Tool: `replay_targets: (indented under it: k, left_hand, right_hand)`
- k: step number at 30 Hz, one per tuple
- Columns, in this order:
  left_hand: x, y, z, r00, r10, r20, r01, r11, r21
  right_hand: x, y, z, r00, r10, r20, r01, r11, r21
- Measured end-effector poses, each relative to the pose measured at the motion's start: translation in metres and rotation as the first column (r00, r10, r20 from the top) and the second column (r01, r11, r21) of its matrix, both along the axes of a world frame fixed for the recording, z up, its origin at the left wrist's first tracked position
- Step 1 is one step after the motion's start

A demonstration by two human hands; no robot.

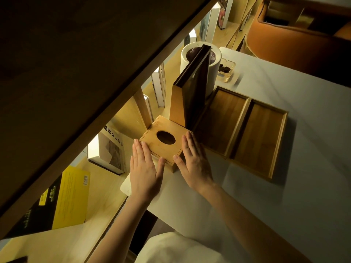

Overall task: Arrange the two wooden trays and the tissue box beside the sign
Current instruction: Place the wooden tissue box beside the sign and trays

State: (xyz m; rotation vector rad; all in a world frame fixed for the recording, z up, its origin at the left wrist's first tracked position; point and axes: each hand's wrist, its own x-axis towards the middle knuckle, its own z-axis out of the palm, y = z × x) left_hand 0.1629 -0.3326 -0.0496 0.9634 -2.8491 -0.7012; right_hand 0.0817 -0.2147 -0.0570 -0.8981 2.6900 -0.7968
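We have the tissue box between flat, spread fingers, left hand and right hand pressing its sides (contact seems light). We should nudge evenly, squaring it against the sign just beyond our fingertips, trays rightward.

A white cylindrical container stands on the grey table. Just right of the container sits a glass ashtray; well left, below, a yellow book lies on the shelf.

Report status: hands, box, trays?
Left hand and right hand flat against the box, open. Both trays side by side right of the sign. Nothing in the way.
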Motion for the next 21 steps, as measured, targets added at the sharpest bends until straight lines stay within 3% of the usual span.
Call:
replay_targets:
  k: [21]
  left_hand:
    - [0.0003, 0.003, 0.0037, 0.999, 0.014, 0.038, -0.013, 1.0, -0.022]
  right_hand:
    - [-0.0059, 0.0042, 0.004, 0.999, 0.04, 0.018, -0.04, 0.999, 0.006]
